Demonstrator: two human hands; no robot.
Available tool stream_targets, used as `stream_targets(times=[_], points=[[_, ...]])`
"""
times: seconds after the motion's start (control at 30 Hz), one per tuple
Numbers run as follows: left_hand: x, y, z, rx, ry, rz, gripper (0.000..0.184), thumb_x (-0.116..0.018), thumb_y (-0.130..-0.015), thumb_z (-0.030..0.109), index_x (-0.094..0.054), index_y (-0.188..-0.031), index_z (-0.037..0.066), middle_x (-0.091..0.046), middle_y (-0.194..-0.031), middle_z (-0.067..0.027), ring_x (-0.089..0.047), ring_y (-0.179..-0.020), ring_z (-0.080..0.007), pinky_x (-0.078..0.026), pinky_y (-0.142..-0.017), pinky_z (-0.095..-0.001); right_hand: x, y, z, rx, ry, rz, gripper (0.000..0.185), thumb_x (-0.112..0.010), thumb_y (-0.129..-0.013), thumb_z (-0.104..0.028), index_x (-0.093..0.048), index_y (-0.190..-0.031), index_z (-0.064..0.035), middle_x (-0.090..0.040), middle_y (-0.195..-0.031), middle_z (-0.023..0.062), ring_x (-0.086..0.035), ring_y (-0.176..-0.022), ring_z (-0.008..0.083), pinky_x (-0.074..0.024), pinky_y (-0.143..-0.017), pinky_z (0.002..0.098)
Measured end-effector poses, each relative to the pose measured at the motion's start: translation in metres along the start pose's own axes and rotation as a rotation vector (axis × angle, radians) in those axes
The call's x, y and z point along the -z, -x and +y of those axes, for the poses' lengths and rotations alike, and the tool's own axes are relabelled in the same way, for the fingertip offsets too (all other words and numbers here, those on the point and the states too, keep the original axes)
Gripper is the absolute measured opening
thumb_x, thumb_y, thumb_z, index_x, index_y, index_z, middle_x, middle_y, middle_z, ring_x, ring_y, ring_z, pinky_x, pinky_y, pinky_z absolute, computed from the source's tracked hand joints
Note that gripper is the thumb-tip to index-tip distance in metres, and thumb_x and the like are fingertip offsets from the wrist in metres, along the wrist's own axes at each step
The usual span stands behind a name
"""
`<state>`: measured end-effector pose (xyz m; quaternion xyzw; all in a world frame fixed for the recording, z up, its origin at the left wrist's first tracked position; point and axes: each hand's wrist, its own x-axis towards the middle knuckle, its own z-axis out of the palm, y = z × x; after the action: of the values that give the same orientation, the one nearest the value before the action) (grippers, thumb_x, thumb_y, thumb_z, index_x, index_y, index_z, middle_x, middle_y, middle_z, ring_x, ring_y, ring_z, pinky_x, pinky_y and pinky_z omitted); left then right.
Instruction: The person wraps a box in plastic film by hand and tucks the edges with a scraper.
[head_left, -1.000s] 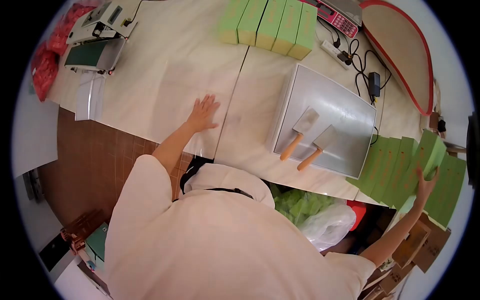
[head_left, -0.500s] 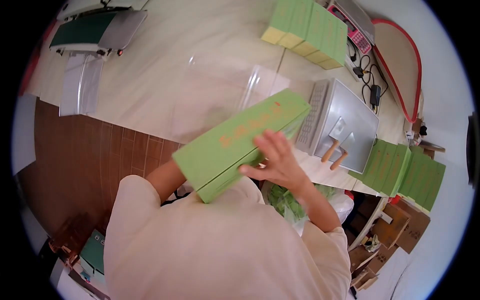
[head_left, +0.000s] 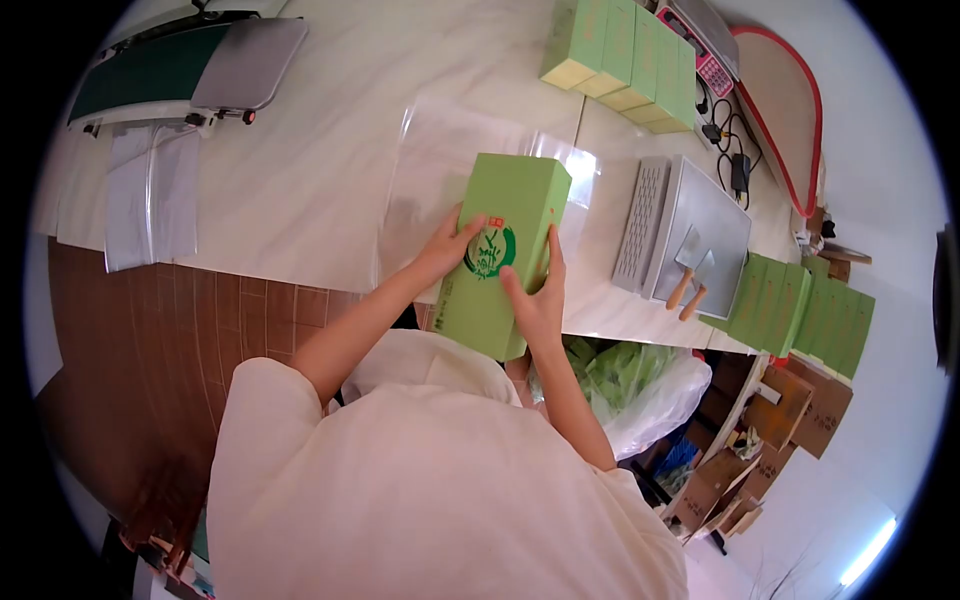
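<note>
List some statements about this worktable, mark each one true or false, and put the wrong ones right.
1. The left hand and the right hand are both on one green box. True.
2. The two trowels lie on the clear plastic. False: they lie on top of the silver case.
3. The held box shows a round green emblem. True.
4. The keypad at the back of the table is blue. False: it is pink.
5. The silver case is to the left of the held box. False: it is to the right.
6. Black cables lie beyond the silver case. True.
</note>
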<state>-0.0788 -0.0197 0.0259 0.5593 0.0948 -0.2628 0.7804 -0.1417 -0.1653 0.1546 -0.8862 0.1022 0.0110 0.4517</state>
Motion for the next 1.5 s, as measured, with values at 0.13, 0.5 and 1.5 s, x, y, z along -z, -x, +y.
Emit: stream_targets(times=[0.13,0.5,1.5], points=[[0.048,-0.012,-0.019,-0.575,-1.03,0.486,0.065,-0.07,-0.086,0.024,-0.04,-0.14,0.005,-0.047,-0.133,-0.0196,-0.046,-0.121,-0.0345,-0.04,-0.099,-0.0438,-0.019,-0.026,-0.012,-0.097,0.19,0.08,0.087,-0.073,-0.08,-0.025,-0.026,-0.153,-0.0172,-0.032,-0.143,0.0294,-0.047,-0.126,0.0407,-0.0472,-0.095,0.0461],[0.083,-0.009,-0.014,-0.253,-1.157,0.648,0.075,-0.08,-0.076,0.02,-0.042,-0.14,0.008,-0.042,-0.134,-0.0137,-0.041,-0.122,-0.0335,-0.034,-0.101,-0.0459,-0.066,-0.055,0.026,-0.045,0.595,0.228,0.09,-0.071,-0.076,-0.02,-0.026,-0.153,-0.026,-0.037,-0.134,0.0274,-0.053,-0.108,0.0423,-0.0546,-0.073,0.0468],[0.084,-0.078,0.018,-0.338,-1.195,0.688,0.074,-0.081,-0.075,0.019,-0.046,-0.138,0.008,-0.05,-0.122,-0.0136,-0.048,-0.115,-0.0327,-0.04,-0.096,-0.0429,-0.065,-0.047,0.033,-0.02,0.636,0.275,0.085,-0.071,-0.075,-0.022,-0.032,-0.15,-0.0158,-0.04,-0.129,0.0284,-0.055,-0.099,0.0399,-0.0544,-0.069,0.0441]])
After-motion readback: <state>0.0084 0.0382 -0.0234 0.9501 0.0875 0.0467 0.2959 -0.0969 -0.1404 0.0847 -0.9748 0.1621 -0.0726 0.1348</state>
